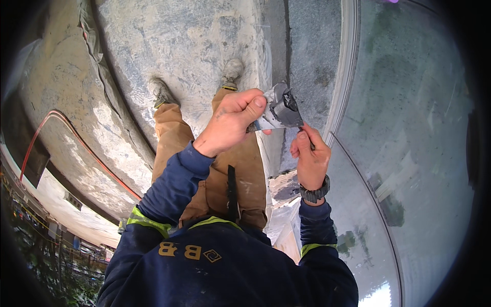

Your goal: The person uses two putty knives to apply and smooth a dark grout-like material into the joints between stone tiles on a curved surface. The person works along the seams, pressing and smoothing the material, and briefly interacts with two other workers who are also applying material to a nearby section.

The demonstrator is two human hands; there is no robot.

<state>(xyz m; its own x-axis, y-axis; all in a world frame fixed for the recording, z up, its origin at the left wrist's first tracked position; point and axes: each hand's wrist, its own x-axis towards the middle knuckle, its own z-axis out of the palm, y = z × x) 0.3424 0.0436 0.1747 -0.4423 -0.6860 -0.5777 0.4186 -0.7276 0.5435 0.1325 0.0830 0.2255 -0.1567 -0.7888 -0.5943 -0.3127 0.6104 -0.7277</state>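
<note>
My left hand is closed around a flat putty knife, thumb on top. A dark grey lump of wet-looking sealant covers much of its pale blade. Close to the lump's lower right edge, my right hand pinches a small, thin dark tool. Its tip reaches the sealant or lies just beside it; the exact kind of tool is hidden by my fingers and the grey paste. Both hands are raised in front of my legs, near the wall base on the right.
Large glass panes rise along my right, bordered by a pale frame. A grey stone strip runs beside it. My boots stand on a stained concrete floor. An orange-red hose curves at left, near a dark ledge edge.
</note>
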